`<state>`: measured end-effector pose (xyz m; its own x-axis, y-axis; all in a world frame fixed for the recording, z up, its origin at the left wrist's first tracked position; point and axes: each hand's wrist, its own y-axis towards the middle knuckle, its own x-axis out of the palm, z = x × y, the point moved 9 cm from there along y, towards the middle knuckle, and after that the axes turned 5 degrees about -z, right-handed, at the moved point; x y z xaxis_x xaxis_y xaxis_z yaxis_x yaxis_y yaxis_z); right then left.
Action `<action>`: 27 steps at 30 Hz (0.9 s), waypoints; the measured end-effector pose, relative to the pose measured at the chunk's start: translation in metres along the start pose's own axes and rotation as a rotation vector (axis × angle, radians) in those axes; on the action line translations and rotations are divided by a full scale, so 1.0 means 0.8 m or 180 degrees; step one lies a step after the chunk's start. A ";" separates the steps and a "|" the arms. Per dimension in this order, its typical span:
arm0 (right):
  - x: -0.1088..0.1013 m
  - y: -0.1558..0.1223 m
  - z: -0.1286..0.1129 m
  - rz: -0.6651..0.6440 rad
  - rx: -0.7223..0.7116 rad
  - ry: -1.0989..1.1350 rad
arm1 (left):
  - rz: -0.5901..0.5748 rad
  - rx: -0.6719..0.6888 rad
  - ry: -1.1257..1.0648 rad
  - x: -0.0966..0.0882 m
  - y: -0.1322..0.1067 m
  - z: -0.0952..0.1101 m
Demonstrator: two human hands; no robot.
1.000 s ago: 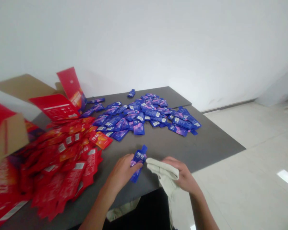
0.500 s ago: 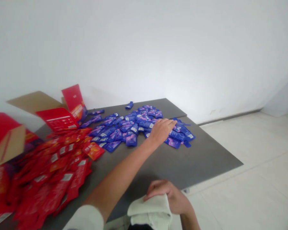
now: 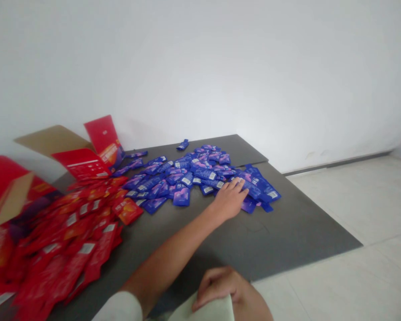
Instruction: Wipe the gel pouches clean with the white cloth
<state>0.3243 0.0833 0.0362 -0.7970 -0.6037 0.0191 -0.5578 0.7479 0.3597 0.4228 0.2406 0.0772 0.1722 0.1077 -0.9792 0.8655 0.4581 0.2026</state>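
My left hand lies palm down on the right side of a heap of blue sachets, its fingers spread over them. Nothing shows gripped in it. At the bottom edge of the view, my right hand holds a folded off-white cloth, which is partly cut off by the frame. A larger heap of red sachets lies to the left, touching the blue heap's left side. Neither hand touches the red sachets.
The sachets lie on a dark grey table top whose right edge meets a pale tiled floor. Open cardboard cartons with red flaps stand at the left, and a white wall rises behind.
My left hand no longer holds the blue sachet and has moved forward onto the blue heap, then slightly right. My right hand and the cloth have dropped towards the bottom of the view.
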 end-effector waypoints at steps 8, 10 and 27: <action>0.003 -0.002 0.003 -0.0121 0.0072 0.0028 | 0.0032 -0.1356 0.0002 -0.040 -0.168 -0.109; 0.002 -0.001 0.001 -0.0110 0.0115 0.0007 | 0.0081 -0.1788 0.0085 -0.036 -0.200 -0.145; -0.001 -0.001 0.004 -0.0027 0.0359 -0.0450 | -0.0401 -0.3011 0.0007 -0.005 -0.182 -0.212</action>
<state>0.3244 0.0842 0.0332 -0.8124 -0.5712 -0.1175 -0.5807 0.7741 0.2521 0.2166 0.3229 0.0541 0.1020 0.0102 -0.9947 0.1383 0.9901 0.0243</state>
